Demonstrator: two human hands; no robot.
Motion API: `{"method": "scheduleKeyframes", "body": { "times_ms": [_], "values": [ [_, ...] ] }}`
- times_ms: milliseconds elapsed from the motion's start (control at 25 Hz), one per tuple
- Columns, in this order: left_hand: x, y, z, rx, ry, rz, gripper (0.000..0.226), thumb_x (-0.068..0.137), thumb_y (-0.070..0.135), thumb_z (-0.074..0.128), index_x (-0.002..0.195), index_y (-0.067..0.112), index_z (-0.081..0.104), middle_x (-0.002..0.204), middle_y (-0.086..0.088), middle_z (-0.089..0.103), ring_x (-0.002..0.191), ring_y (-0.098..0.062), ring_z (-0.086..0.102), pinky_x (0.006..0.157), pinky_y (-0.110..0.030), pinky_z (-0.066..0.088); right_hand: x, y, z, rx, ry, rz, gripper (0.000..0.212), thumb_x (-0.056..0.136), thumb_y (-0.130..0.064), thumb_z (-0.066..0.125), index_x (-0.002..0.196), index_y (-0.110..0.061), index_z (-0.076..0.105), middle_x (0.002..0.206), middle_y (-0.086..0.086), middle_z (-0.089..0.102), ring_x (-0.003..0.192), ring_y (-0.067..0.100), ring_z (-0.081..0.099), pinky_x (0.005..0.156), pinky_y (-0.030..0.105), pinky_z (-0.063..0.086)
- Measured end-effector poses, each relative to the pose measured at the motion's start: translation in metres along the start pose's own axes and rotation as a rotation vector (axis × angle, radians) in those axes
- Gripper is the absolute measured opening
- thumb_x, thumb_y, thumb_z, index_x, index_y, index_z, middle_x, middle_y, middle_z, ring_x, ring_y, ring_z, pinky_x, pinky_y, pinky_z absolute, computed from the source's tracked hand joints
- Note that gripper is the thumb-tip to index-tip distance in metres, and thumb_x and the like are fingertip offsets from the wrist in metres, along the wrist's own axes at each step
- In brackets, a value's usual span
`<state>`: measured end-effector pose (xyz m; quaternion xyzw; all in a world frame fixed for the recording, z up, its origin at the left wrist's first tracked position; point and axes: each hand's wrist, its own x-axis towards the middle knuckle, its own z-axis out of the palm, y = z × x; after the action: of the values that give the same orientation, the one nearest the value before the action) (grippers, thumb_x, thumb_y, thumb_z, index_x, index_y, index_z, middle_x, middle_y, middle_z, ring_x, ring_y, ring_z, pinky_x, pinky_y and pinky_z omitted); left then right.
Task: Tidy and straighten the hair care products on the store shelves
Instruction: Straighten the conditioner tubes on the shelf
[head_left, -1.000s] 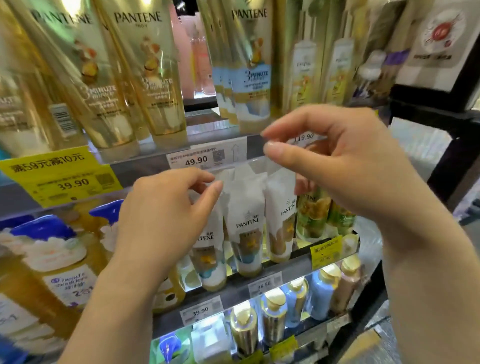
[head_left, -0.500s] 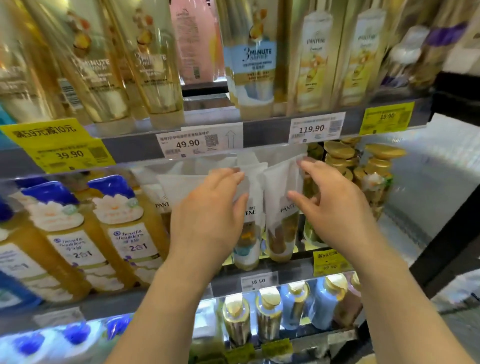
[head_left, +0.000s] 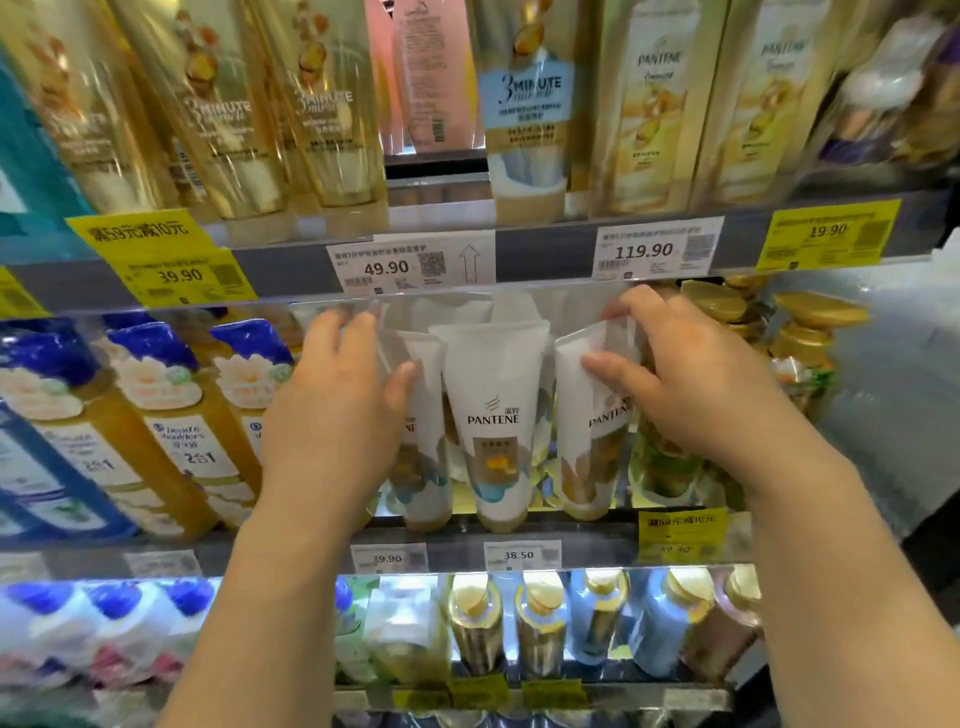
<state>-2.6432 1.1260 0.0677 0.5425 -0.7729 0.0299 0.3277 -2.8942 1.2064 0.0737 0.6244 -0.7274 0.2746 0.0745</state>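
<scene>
Three white Pantene tubes stand cap-down on the middle shelf (head_left: 571, 543). My left hand (head_left: 340, 410) holds the top of the left tube (head_left: 423, 457), thumb on its front and fingers reaching over behind it. The middle tube (head_left: 493, 410) stands free and upright between my hands, label facing out. My right hand (head_left: 685, 384) pinches the crimped top of the right tube (head_left: 589, 441), thumb in front, fingers behind; that tube is turned slightly to the left. More white tubes show behind them.
Blue-capped amber shampoo bottles (head_left: 156, 415) fill the shelf to the left, gold-capped jars (head_left: 789, 332) the right. Tall gold Pantene tubes (head_left: 228, 114) and boxes (head_left: 649, 114) stand on the upper shelf. Small gold-capped bottles (head_left: 540, 623) line the lower shelf. Price tags run along the shelf edges.
Both hands went from in front of the shelves into the middle shelf and took hold of the outer white tubes. They have spread apart, uncovering the middle tube.
</scene>
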Motion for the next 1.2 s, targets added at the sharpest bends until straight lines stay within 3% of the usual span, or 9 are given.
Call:
{"method": "scheduleKeyframes", "body": {
  "times_ms": [120,280,360,480,640,800,920,1040,1200],
  "values": [
    [0.005,-0.007,-0.006,0.060,-0.047,0.010,0.051,0.094,0.047,0.053,0.138,0.021,0.048,0.136,-0.001,0.050,0.113,-0.024,0.055,0.073,-0.037,0.045,-0.009,0.002,-0.014,0.040,0.033,-0.053,0.036,0.081,-0.064,0.054,0.103,-0.035,0.056,0.075,-0.023,0.047,0.064,0.001,0.048,0.053,0.028,0.036],
    [0.006,-0.013,-0.026,0.021,-0.010,0.110,0.033,0.088,0.048,0.056,0.102,0.023,0.070,0.088,0.006,0.059,0.076,-0.012,0.053,0.057,-0.026,0.034,-0.024,0.000,-0.026,0.263,0.043,-0.018,0.021,0.080,-0.054,0.067,0.089,-0.036,0.072,0.066,-0.025,0.062,0.061,-0.008,0.060,0.055,0.037,0.054],
    [0.000,-0.015,-0.036,-0.043,-0.025,0.189,0.029,0.084,0.047,0.057,0.088,0.023,0.072,0.074,0.011,0.057,0.063,-0.010,0.055,0.052,-0.026,0.039,-0.028,-0.008,-0.028,0.280,0.060,-0.015,0.017,0.080,-0.052,0.069,0.086,-0.037,0.074,0.066,-0.024,0.065,0.060,-0.011,0.060,0.054,0.038,0.056],
    [-0.007,-0.020,-0.053,-0.114,0.062,0.288,0.026,0.087,0.040,0.060,0.087,0.018,0.074,0.078,0.005,0.063,0.065,-0.018,0.059,0.058,-0.038,0.051,-0.029,-0.025,-0.036,0.355,0.134,-0.004,0.027,0.074,-0.059,0.068,0.083,-0.035,0.076,0.066,-0.019,0.069,0.051,-0.001,0.062,0.046,0.028,0.054],
    [-0.003,-0.040,-0.083,-0.197,0.144,0.368,0.021,0.086,0.036,0.065,0.085,0.018,0.075,0.078,0.008,0.065,0.060,-0.012,0.058,0.055,-0.032,0.050,-0.021,-0.051,-0.046,0.490,0.196,0.007,0.012,0.078,-0.043,0.080,0.078,-0.032,0.075,0.064,-0.023,0.069,0.037,0.007,0.058,0.040,0.020,0.048],
    [-0.013,-0.064,-0.099,-0.266,0.012,0.375,0.016,0.081,0.040,0.066,0.076,0.026,0.072,0.071,0.015,0.062,0.050,-0.003,0.057,0.051,-0.023,0.047,-0.012,-0.091,-0.026,0.545,0.131,-0.047,0.012,0.080,-0.036,0.081,0.071,-0.039,0.073,0.060,-0.026,0.066,0.039,0.002,0.058,0.036,0.017,0.044],
    [-0.021,-0.083,-0.099,-0.343,-0.101,0.321,0.012,0.077,0.029,0.078,0.068,0.029,0.070,0.066,0.013,0.062,0.046,0.000,0.057,0.051,-0.027,0.048,-0.004,-0.119,-0.002,0.554,0.063,-0.069,0.011,0.080,-0.041,0.080,0.073,-0.047,0.074,0.072,-0.027,0.070,0.044,0.007,0.064,0.040,0.021,0.051],
    [-0.023,-0.102,-0.101,-0.409,-0.187,0.278,0.011,0.077,0.031,0.077,0.068,0.031,0.071,0.069,0.012,0.064,0.043,-0.003,0.059,0.048,-0.029,0.050,0.007,-0.140,0.023,0.555,0.060,-0.021,0.004,0.081,-0.042,0.079,0.082,-0.039,0.077,0.081,-0.027,0.072,0.046,0.011,0.067,0.050,0.034,0.058],
    [-0.020,-0.116,-0.096,-0.434,-0.231,0.245,0.006,0.078,0.034,0.077,0.074,0.031,0.074,0.074,0.011,0.065,0.050,-0.002,0.058,0.054,-0.037,0.054,0.020,-0.162,0.045,0.503,0.051,0.025,0.013,0.085,-0.039,0.077,0.075,-0.040,0.070,0.077,-0.020,0.073,0.045,0.007,0.067,0.058,0.035,0.059]
  ]
}}
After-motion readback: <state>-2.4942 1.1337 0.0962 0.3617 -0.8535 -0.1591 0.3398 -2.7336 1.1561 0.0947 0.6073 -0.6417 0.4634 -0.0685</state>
